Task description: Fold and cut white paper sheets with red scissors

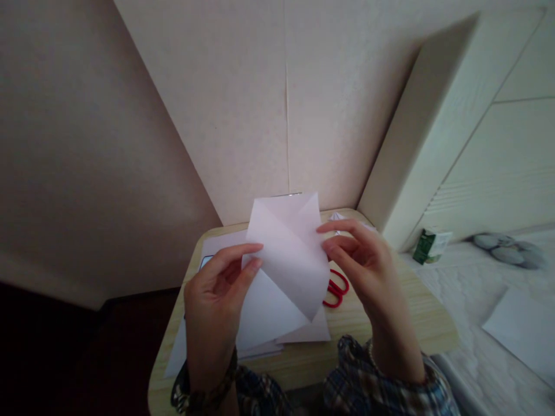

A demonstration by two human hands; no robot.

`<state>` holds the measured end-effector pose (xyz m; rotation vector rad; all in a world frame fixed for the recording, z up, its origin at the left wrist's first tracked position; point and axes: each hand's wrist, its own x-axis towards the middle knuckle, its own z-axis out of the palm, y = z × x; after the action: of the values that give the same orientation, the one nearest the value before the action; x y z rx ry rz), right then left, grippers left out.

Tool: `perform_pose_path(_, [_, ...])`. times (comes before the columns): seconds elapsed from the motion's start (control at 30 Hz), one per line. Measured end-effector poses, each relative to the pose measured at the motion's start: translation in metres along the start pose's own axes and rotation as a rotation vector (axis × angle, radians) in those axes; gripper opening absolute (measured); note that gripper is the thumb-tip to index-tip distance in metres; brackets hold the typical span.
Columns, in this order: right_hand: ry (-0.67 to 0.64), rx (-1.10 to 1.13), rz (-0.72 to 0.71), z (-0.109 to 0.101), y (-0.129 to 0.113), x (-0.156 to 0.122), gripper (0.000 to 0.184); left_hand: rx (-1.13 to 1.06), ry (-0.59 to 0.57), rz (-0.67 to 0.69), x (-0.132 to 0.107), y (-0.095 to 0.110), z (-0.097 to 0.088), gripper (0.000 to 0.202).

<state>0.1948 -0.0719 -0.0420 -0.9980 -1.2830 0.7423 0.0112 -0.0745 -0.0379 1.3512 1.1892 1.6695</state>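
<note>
A white sheet of paper (288, 248), folded with diagonal creases, is held up above a small wooden table (390, 323). My left hand (217, 300) pinches its left edge between thumb and fingers. My right hand (364, 260) pinches its right edge. Under the held sheet lie more white sheets (269, 323) on the table. Red-handled scissors (336, 289) lie on the table just below my right hand, partly hidden by the paper.
The table stands in a wall corner, with a white headboard (455, 127) to the right. A bed (477, 300) at right carries a green and white packet (429, 245), a grey patterned item (503, 245) and a white sheet (524, 332). A small folded paper piece (340, 218) lies at the table's back.
</note>
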Motion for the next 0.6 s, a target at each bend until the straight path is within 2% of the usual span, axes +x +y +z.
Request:
perform_pose_path(0.13, [-0.141,0.023,0.014,-0.007,-0.004,-0.004,0.011,-0.010,0.017,-0.095,-0.003,0.003,0.000,0.019])
perform_pose_path(0.2, [-0.214,0.054,0.082,-0.007,-0.006,-0.006,0.023,-0.011,-0.008,-0.093,-0.003,0.004,0.000,0.023])
perform_pose_path(0.3, [-0.237,0.018,0.104,-0.004,-0.005,-0.008,0.039,0.073,-0.066,0.011,-0.002,0.001,0.000,0.024])
perform_pose_path(0.47, [-0.207,-0.071,-0.010,0.001,-0.002,-0.005,0.027,0.311,-0.059,0.248,-0.001,-0.004,-0.002,0.021])
perform_pose_path(0.6, [-0.188,-0.091,-0.039,0.000,-0.002,-0.005,0.024,0.380,-0.021,0.306,-0.001,-0.007,-0.001,0.016])
